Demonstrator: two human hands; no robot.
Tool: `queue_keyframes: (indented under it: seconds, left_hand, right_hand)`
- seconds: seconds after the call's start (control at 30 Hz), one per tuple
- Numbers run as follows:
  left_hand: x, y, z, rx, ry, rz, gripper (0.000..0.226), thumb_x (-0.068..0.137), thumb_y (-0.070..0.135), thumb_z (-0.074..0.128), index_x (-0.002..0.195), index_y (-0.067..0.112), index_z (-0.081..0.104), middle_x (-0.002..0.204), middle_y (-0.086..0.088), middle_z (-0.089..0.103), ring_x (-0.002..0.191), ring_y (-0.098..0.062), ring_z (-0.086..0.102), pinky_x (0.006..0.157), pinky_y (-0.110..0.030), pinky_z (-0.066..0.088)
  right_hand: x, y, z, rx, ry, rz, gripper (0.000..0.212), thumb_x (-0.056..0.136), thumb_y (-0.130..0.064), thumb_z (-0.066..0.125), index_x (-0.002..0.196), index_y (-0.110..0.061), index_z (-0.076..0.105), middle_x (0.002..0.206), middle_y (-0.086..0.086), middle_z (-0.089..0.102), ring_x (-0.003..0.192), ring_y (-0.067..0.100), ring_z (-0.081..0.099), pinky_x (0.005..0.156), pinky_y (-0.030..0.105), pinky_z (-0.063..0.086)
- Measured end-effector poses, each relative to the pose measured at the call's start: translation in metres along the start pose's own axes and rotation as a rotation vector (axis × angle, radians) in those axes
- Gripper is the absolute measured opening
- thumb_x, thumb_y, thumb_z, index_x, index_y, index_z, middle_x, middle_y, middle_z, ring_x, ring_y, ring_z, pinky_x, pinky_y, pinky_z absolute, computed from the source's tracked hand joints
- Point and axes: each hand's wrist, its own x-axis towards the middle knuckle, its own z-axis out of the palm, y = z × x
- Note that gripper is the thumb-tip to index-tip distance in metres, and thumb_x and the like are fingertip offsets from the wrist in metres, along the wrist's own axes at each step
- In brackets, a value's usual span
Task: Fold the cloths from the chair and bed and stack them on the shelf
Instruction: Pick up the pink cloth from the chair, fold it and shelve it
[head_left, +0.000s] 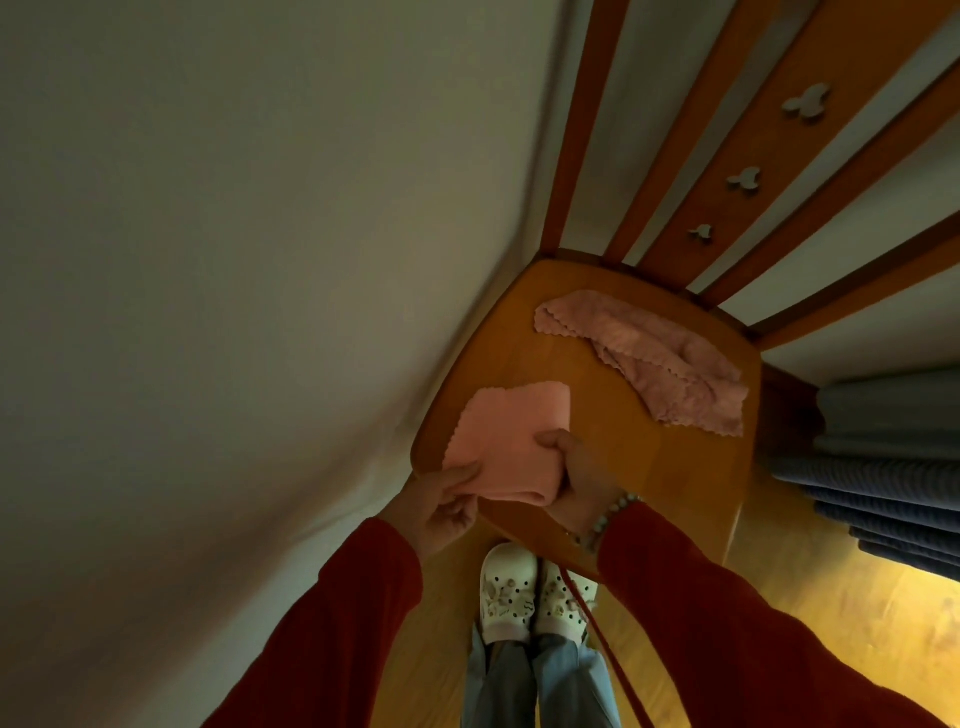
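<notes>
Head view. Red sleeves (332, 623) are entered nearest the camera, at 6 o'clock, with white clogs (535, 592) seen between them on the wooden floor (831, 623).

Item: left hand (441, 512), at 7 o'clock of the chair seat (649, 467); the near-left corner of the folded pink cloth (511, 444) is pinched between thumb and fingers.

Item: right hand (576, 478); the cloth's right edge is gripped, thumb on top, fingers curled beneath. A bead bracelet (613, 514) is worn at the wrist.

Item: folded pink cloth, held at the seat's front-left; whether it rests on the wood cannot be told.

Item: second pink cloth (670, 364), crumpled, at 1 o'clock on the seat, untouched.

Progress, as judged: one cloth is folded, none is seen stacked; the shelf is not in view. White bedding (234, 260) is noted at 9 o'clock, blue fabric (893, 467) at 3 o'clock.
</notes>
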Motion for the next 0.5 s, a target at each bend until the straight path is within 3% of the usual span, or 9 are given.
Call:
queue_keyframes:
  seconds: [0.1,0.17,0.23,0.37,0.5]
  left_hand:
    - [-0.010,-0.006,0.015,-0.110,-0.040,0.003,0.056,0.072,0.016,0.083,0.121,0.008,0.058,0.119,-0.015,0.057,0.103,-0.033,0.060,0.081,-0.040,0.058]
    - [-0.021,-0.011,0.029,-0.214,-0.171,-0.022,0.052,0.081,0.027,0.078,0.125,0.010,0.058,0.131,-0.022,0.056,0.118,-0.044,0.057,0.100,-0.052,0.048]
    - [-0.033,-0.010,0.046,-0.269,-0.292,-0.018,0.054,0.086,0.034,0.072,0.129,0.006,0.057,0.132,-0.025,0.059,0.122,-0.043,0.057,0.109,-0.053,0.040]
    - [-0.055,0.005,0.085,-0.308,-0.311,0.184,0.043,0.091,0.016,0.065,0.131,0.003,0.057,0.125,-0.023,0.065,0.116,-0.036,0.063,0.095,-0.047,0.053]
    - [-0.082,0.031,0.122,-0.244,-0.388,0.313,0.032,0.090,-0.003,0.057,0.120,0.003,0.065,0.117,-0.019,0.070,0.096,-0.027,0.073,0.078,-0.036,0.061]
  right_hand:
    - [-0.017,-0.011,0.008,0.004,-0.016,-0.042,0.041,0.094,-0.015,0.055,0.134,-0.007,0.048,0.129,0.022,0.057,0.111,0.041,0.058,0.065,0.052,0.059]
    - [-0.033,-0.020,0.017,0.026,-0.046,-0.077,0.032,0.095,-0.018,0.056,0.125,-0.007,0.054,0.119,0.021,0.064,0.109,0.040,0.060,0.078,0.054,0.056]
    - [-0.047,-0.029,0.024,0.037,-0.051,-0.123,0.034,0.094,-0.020,0.060,0.124,-0.006,0.056,0.118,0.023,0.066,0.110,0.041,0.062,0.082,0.053,0.056]
    - [-0.078,-0.054,0.034,0.064,-0.052,-0.241,0.045,0.091,-0.020,0.064,0.134,-0.011,0.053,0.124,0.022,0.065,0.112,0.043,0.063,0.081,0.056,0.057]
    - [-0.125,-0.088,0.044,0.039,-0.044,-0.325,0.018,0.094,-0.018,0.062,0.110,-0.011,0.059,0.107,0.017,0.068,0.098,0.035,0.064,0.068,0.049,0.061]
